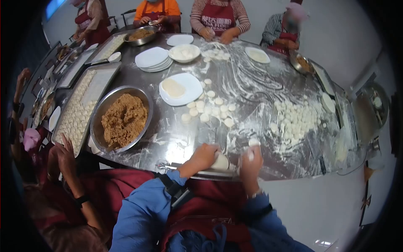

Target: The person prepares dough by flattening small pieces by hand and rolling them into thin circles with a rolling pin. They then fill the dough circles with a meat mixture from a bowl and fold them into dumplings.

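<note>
At the front edge of the floured table, my left hand [204, 157] is closed on a thick white roll of dough [220, 162]. Just to the right, my right hand [251, 164] is closed with a small lump of dough [253, 143] showing at its fingertips. Beyond my hands lie several flattened dough rounds [205, 117]. A bigger group of floured dough pieces [296, 119] spreads to the right.
A steel bowl of brown filling [94, 113] stands at left, beside a tray of dumplings [107, 75]. Past it are a square plate with wrappers [193, 94], stacked plates [153, 59] and a white bowl [184, 53]. A neighbour's hands [63, 157] are at left; people in aprons work opposite.
</note>
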The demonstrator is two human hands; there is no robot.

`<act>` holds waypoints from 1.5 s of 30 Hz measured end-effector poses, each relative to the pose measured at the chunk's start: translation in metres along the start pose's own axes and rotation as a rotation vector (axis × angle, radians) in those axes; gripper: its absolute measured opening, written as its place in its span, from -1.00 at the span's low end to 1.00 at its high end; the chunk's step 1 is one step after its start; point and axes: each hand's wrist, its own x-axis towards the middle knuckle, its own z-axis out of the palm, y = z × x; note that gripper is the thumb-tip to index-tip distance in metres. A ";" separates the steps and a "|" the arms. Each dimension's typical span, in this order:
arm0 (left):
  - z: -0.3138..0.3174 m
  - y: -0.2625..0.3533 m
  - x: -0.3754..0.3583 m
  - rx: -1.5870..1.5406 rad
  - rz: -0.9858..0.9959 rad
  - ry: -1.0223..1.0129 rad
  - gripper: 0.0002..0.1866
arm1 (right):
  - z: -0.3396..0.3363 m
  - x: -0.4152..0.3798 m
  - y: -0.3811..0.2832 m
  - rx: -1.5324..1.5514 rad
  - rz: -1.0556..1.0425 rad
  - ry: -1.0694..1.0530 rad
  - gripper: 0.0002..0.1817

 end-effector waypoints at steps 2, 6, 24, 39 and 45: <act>0.004 0.007 -0.002 0.025 -0.008 -0.008 -0.89 | 0.020 0.025 -0.003 0.001 0.038 -0.025 -0.86; 0.014 0.014 0.012 0.034 0.025 0.059 -0.88 | 0.040 0.050 -0.009 -0.059 -0.037 -0.011 -0.87; 0.003 0.007 0.004 0.050 -0.030 -0.015 -0.85 | 0.002 0.000 0.008 0.102 0.076 -0.038 -0.88; 0.007 0.004 0.000 -0.002 -0.030 0.069 -0.86 | 0.006 0.001 0.010 0.057 0.021 0.012 -0.89; 0.017 0.011 0.009 -0.095 0.036 0.161 -0.85 | 0.040 0.049 -0.007 -0.073 -0.111 0.016 -0.87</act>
